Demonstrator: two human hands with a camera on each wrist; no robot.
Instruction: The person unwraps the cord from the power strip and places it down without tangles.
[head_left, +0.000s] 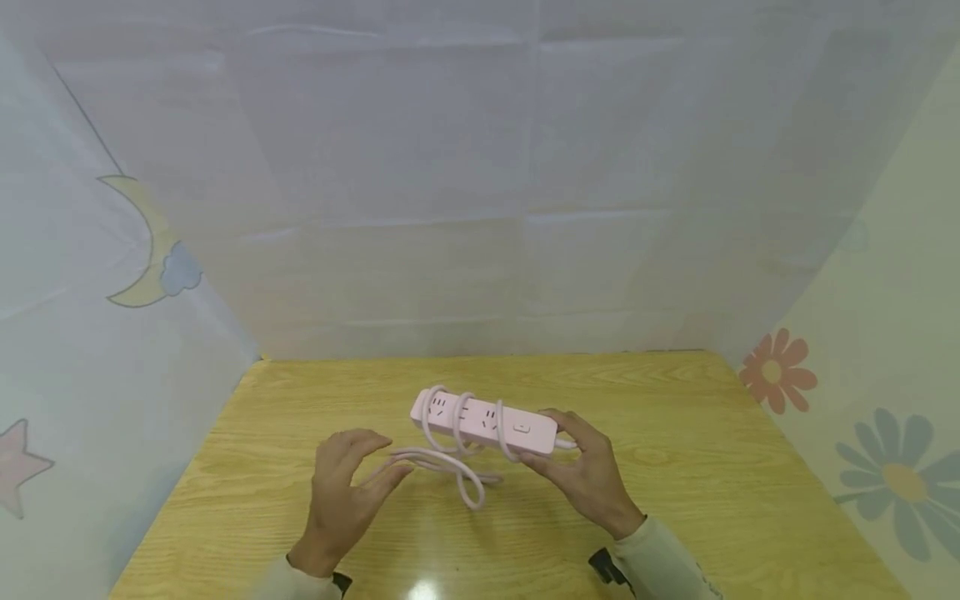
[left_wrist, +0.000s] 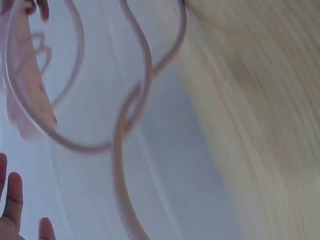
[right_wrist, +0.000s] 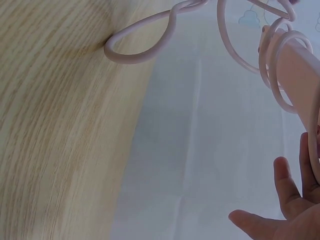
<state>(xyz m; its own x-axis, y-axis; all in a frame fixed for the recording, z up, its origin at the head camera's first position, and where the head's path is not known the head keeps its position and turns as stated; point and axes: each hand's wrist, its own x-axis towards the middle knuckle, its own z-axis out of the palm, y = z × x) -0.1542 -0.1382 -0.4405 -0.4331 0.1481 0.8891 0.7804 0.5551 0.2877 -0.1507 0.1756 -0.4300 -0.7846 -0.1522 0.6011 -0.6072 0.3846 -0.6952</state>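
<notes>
A pink power strip [head_left: 476, 425] hangs tilted above the table, its cord [left_wrist: 118, 165] wound in several turns around the body. My right hand [head_left: 596, 483] pinches the strip's right end, by the switch, between thumb and fingers. On the other side, my left hand [head_left: 337, 496] forms a wide C, thumb and fingers apart, with slack cord passing through the gap. Spread left fingers [left_wrist: 14, 197] show in the left wrist view, apart from the cord. Loose cord loops droop below the strip; one reaches down toward the tabletop in the right wrist view. The cord's plug is hidden.
Beneath the hands is a wood-grain table [head_left: 285, 400]. Pale sheets enclose it at the back and both sides, printed with a moon [head_left: 150, 242] on the left and flowers [head_left: 903, 482] on the right.
</notes>
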